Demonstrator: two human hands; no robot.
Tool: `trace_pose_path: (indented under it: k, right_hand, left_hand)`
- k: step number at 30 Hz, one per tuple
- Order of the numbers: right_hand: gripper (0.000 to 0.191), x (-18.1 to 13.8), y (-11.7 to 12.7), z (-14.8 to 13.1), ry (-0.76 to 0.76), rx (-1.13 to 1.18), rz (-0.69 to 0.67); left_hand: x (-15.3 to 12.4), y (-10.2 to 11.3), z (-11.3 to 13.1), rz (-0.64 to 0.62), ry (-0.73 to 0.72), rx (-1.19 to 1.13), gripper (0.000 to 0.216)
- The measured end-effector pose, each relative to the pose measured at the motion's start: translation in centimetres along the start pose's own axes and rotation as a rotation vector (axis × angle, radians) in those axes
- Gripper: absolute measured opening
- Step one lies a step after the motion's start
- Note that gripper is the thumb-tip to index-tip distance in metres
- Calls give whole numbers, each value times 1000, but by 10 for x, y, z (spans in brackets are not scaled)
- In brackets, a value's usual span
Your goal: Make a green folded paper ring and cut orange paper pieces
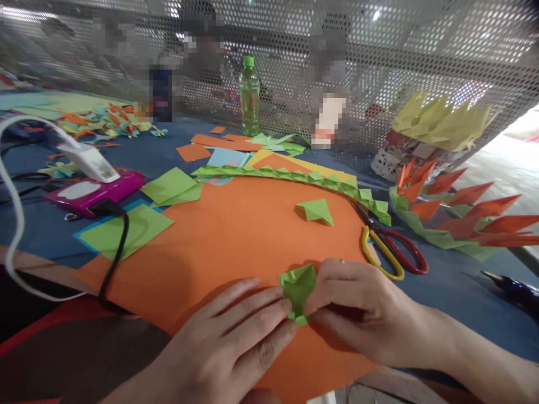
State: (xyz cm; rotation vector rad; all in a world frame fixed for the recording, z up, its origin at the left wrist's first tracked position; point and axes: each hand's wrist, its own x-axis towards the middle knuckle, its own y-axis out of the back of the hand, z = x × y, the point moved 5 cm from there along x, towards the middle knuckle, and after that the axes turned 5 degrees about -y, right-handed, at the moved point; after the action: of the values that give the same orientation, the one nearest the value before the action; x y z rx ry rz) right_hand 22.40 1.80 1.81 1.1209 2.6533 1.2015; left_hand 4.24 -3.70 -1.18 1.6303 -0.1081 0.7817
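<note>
A small piece of green folded paper lies on a large orange sheet, its flaps partly raised. My left hand rests flat with fingers stretched, the fingertips touching the paper's left edge. From the right, my right hand pinches the same paper between thumb and curled fingers; the exact grip is partly hidden. Farther up the orange sheet sits another folded green piece. Behind it, a long zigzag strip of green folded paper curves along the sheet's far edge.
Scissors with yellow and red handles lie right of the sheet, near a pen. Green paper squares and a magenta power strip with cables are at left. A green bottle stands before the perforated metal panel. Orange spiky origami sits right.
</note>
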Motion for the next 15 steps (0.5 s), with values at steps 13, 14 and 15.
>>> trace_pose_path:
  k: [13,14,15]
  right_hand:
    - [20,0,1,1,58,-33,-81]
    - [23,0,2,1,66,-33,-83]
    - [26,-1,2,1,72,-35,-86]
  left_hand:
    - [-1,5,0,-140,-10,53,57]
    - [-2,5,0,-140,-14,53,57]
    - [-3,4,-1,-139,-18,50,56]
